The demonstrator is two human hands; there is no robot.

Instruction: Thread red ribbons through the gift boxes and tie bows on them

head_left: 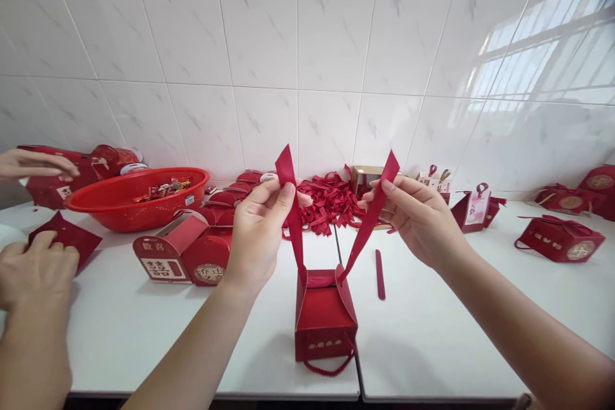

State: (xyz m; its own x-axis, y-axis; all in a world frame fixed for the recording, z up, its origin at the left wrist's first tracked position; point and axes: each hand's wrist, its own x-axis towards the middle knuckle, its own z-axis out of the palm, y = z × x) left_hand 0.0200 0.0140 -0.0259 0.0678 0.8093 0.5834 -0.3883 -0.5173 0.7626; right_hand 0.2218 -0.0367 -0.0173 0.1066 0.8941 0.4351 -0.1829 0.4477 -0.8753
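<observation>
A small red gift box [327, 311] with gold lettering and a cord handle stands upright near the table's front edge. Red ribbon [362, 240] comes out of the two sides of its top and rises in a V. My left hand [259, 227] pinches the left ribbon end between thumb and fingers. The right end is pinched in my right hand [420, 214] at about the same height. Both slanted tips stick up above my thumbs, and the two ends are apart, with no knot visible between them.
Loose red ribbons [329, 202] lie piled by the wall. A red basin [139, 202] holds wrapped sweets. Finished-looking boxes [560, 237] sit at right, others [185, 256] at left. A dark red strip [380, 274] lies beside my box. A co-worker's hands [41, 266] work at far left.
</observation>
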